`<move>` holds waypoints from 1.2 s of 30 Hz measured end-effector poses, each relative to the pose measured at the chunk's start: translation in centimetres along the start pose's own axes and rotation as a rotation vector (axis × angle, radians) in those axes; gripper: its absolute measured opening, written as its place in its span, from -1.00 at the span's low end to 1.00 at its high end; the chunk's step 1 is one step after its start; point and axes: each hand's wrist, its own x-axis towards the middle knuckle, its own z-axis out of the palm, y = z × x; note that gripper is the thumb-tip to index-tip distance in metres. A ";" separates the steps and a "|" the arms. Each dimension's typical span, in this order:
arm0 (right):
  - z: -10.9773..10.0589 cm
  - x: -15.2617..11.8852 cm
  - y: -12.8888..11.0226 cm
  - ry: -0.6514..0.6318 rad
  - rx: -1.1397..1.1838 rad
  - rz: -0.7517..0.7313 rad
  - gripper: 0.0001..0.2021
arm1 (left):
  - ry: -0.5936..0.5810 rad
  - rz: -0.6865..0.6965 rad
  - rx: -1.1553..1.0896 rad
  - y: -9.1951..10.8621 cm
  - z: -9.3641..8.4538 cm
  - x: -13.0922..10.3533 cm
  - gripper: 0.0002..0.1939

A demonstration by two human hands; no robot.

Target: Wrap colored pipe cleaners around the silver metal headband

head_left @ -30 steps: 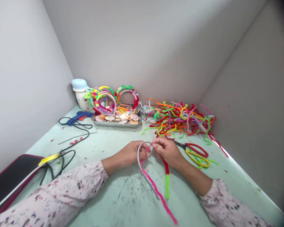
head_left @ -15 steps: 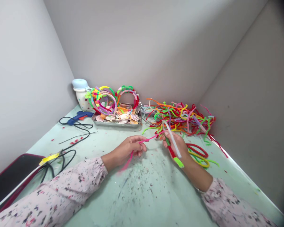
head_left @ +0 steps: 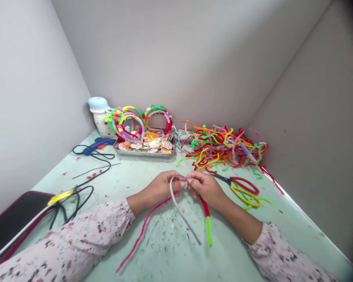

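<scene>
A headband [head_left: 181,213] is held up between my two hands, its bare whitish side curving down in front of my left hand. Its other side is wrapped in red and bright green pipe cleaner [head_left: 208,231] and hangs below my right hand. My left hand [head_left: 164,188] is closed, pinching the band near its top. A pink pipe cleaner [head_left: 142,231] trails from under those fingers toward the lower left. With thumb and fingers closed, my right hand [head_left: 205,188] grips the band where a bit of pink shows. The fingers partly hide that spot.
Scissors [head_left: 238,187] lie right of my right hand. Behind are a heap of pipe cleaners [head_left: 226,147] and a metal tray [head_left: 144,153] with shells and decorated headbands [head_left: 132,125]. At left are a blue glue gun [head_left: 98,145], black cord [head_left: 101,172], a cup [head_left: 100,117] and a dark device [head_left: 14,215].
My right hand has moved left to meet my left hand. The headband has turned so both ends point down toward me. The pink pipe cleaner's tail now stretches lower left, and the scissors show more fully.
</scene>
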 end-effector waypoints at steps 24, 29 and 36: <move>0.3 -0.3 -0.1 -0.072 0.034 0.002 -0.83 | 0.072 0.056 0.249 -0.9 0.4 -0.3 -0.88; 0.3 -0.3 -0.5 -0.082 -0.029 -0.003 -0.82 | 0.072 0.042 0.236 -0.9 0.5 -0.2 -0.88; 0.4 -0.4 -0.6 -0.092 -0.110 -0.021 -0.79 | 0.071 0.048 0.271 -0.5 0.7 -0.5 -0.90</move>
